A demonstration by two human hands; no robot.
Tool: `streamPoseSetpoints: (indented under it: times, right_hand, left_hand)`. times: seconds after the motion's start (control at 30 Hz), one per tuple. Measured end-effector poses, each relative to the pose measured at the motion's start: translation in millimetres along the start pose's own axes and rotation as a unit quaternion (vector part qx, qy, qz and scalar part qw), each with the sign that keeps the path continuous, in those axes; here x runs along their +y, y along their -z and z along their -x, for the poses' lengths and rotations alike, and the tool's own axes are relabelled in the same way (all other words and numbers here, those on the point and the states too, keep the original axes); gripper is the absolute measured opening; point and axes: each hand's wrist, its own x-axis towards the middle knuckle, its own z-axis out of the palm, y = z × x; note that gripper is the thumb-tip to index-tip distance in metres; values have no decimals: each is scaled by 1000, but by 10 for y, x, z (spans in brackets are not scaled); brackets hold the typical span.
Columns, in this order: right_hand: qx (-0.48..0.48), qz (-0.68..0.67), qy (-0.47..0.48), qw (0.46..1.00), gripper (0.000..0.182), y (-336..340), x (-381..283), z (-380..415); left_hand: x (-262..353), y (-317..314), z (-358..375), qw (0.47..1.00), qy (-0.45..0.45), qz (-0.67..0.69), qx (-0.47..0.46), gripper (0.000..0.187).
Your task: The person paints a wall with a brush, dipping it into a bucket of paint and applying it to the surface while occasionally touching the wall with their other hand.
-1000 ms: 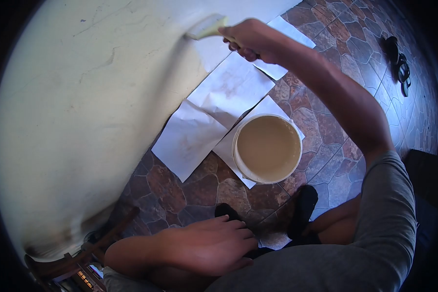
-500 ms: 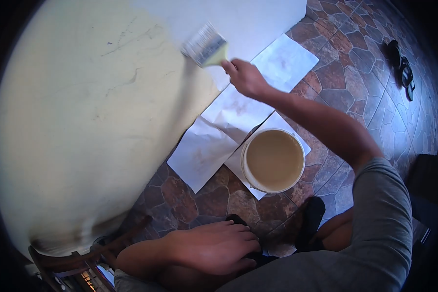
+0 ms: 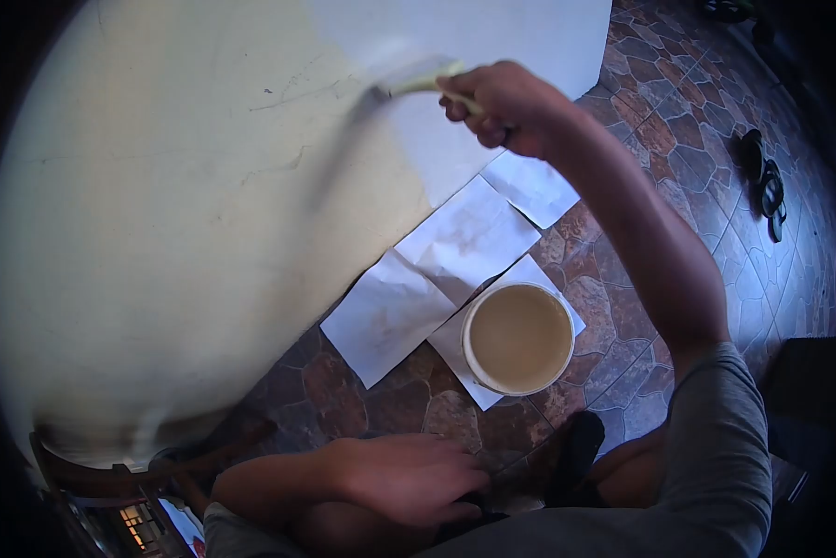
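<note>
My right hand point(image 3: 506, 107) grips a wide paintbrush point(image 3: 427, 82) by its pale yellow-green handle, fingers wrapped round it. The bristles, smeared by motion, are at the wall point(image 3: 204, 223), close to the border between its yellowish part and a whiter, bluish part. Below stands a round white bucket point(image 3: 467, 349) of beige-brown liquid point(image 3: 522, 337). My left hand point(image 3: 409, 479) lies flat over my knee, holding nothing, its fingers slightly blurred.
White paper sheets point(image 3: 469, 232) lie along the wall's foot and under the bucket. Dark sandals point(image 3: 769, 186) sit on the stone-patterned tile floor point(image 3: 660, 121) at right. A wooden chair point(image 3: 102, 488) stands at lower left, and a dark object point(image 3: 804, 381) at the right edge.
My right hand has risen a little and moved right, turning the brush from broadside to edge-on. My left hand stays on my knee. The view has shifted slightly.
</note>
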Motion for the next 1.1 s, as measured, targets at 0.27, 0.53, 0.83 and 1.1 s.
streamPoseSetpoints:
  times: [0.27, 0.53, 0.83, 1.1]
  right_hand:
    - [-27, -9, 239, 971, 46, -110, -408, 193]
    - [15, 95, -38, 995, 52, 321, 1738, -384]
    - [36, 43, -14, 998, 35, 80, 106, -149]
    - [17, 84, 205, 975, 47, -71, -537, 207]
  left_hand:
    - [45, 33, 53, 1000, -11, -2, 9, 37]
    - [173, -99, 141, 999, -13, -19, 23, 39]
    - [293, -70, 97, 999, 7, -27, -21, 37]
    - [187, -132, 7, 999, -7, -39, 22, 38]
